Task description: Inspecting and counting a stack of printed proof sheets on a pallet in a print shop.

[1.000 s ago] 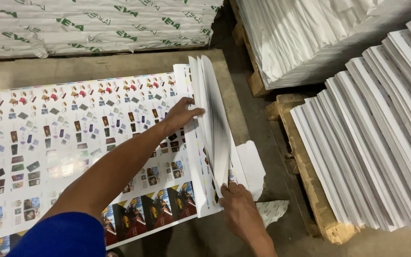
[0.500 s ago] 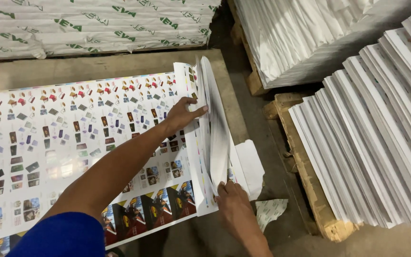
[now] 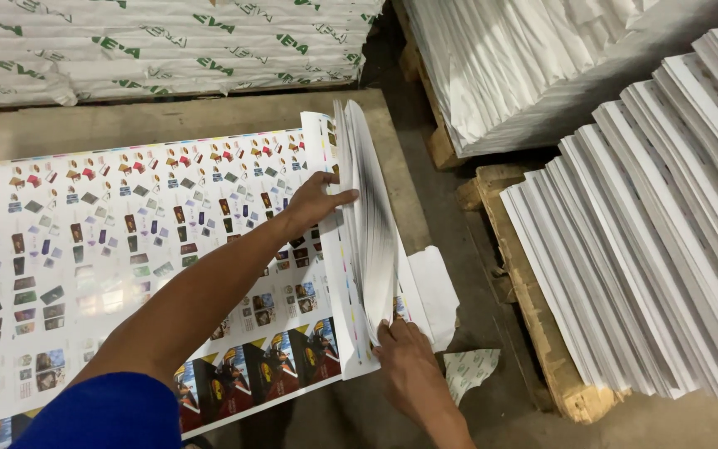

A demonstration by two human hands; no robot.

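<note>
Stacked white sheets on pallets [image 3: 533,308] flank the worktop [image 3: 209,112]. On it, the left hand [image 3: 317,202] presses flat against lifted printed sheets [image 3: 363,208]; the right hand [image 3: 405,366] pinches their lower edge.

Two hands: left [image 3: 313,204], right [image 3: 409,366]. One printed stack [image 3: 126,249] on one table [image 3: 168,116]. One scrap [image 3: 469,372] on the floor. Two pallets [image 3: 525,291] [image 3: 425,108] with white sheets. One wrapped bundle [image 3: 159,41].
</note>
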